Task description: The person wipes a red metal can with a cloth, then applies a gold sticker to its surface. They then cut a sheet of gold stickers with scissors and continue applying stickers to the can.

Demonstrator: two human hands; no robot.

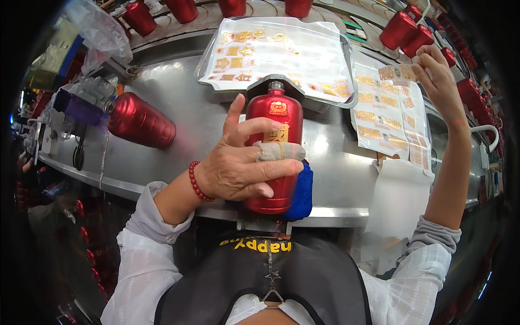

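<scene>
A red bottle (273, 187) with gold decals lies in front of me, its neck away from me and set in a dark holder (292, 89). My left hand (233, 162) lies across it with the fingers spread and stretched out. One finger wears a pale cloth wrap (280, 151). At the upper right my right hand (437, 73) pinches a small decal strip (398, 72), partly gold with a green mark. The strip is over the upper end of the decal sheets (379, 111), and I cannot tell whether it touches them.
Behind the bottle a metal tray (352, 81) holds a white sheet of gold decals (281, 54). A second red bottle (141, 120) lies at the left near a purple container (78, 108). Blue cloth (303, 195) sits beside the near bottle. More red bottles (398, 30) line the far side.
</scene>
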